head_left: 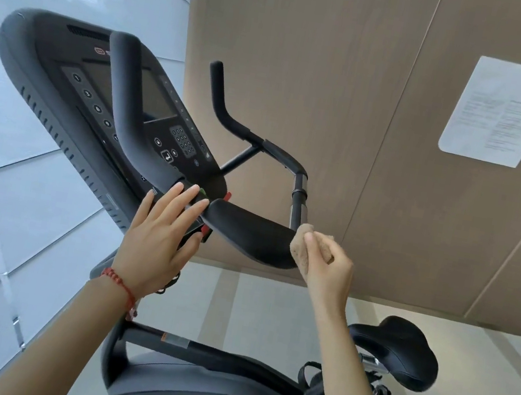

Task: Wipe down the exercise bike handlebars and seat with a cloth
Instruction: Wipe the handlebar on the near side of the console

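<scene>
Two hands at frame centre: right hand [326, 268] pinches tan cloth [303, 250] against handlebar pad [246, 233] end; left hand [158, 235] open, fingers [182, 201] spread, resting on console [96, 92] edge.

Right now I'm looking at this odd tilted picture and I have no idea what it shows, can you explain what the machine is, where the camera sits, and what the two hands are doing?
The single picture comes from a camera worn on a person's head, looking down at their own arms, so the room appears tilted. The machine is a black exercise bike: its black console with buttons and screen, curved black padded handlebars and black padded seat. The left hand, with a red braided bracelet on the wrist, rests open and flat where console meets handlebar. The right hand pinches a small tan cloth against the handlebar's end, apparently wiping it. Behind are a brown panelled wall with a white printed notice.
</scene>
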Tool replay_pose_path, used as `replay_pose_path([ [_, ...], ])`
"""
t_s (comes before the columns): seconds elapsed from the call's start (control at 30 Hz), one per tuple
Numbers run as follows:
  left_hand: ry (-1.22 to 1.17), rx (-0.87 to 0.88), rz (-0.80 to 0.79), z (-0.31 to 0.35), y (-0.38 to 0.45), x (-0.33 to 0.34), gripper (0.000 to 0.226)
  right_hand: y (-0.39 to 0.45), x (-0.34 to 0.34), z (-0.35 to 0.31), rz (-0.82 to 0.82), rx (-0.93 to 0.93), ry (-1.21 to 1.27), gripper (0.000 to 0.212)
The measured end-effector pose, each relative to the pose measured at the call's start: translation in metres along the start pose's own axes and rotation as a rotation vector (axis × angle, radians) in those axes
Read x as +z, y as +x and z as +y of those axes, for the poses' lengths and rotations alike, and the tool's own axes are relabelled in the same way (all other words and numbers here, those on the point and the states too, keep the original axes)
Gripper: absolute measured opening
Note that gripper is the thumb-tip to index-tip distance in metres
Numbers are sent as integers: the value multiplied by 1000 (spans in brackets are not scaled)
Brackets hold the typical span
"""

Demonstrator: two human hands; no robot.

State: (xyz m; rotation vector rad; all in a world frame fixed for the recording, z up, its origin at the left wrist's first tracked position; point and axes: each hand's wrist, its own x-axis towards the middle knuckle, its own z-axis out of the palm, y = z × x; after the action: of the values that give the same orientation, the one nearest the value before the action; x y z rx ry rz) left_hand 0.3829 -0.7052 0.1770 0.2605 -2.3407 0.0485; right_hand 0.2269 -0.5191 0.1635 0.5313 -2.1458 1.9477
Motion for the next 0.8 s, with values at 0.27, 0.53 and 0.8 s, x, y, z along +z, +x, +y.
replay_pose_path([
  [0.27,-80,-31,-20,7,-6,3,55,-7,-6,-6,-80,7,48,10],
  [0.53,-186,54,6,52,-22,8,50,-39,-56,2,-209,-58,-223,23],
  [0.8,-272,177,-157,142,-45,54,51,-79,-179,44,-227,-2,-595,33],
])
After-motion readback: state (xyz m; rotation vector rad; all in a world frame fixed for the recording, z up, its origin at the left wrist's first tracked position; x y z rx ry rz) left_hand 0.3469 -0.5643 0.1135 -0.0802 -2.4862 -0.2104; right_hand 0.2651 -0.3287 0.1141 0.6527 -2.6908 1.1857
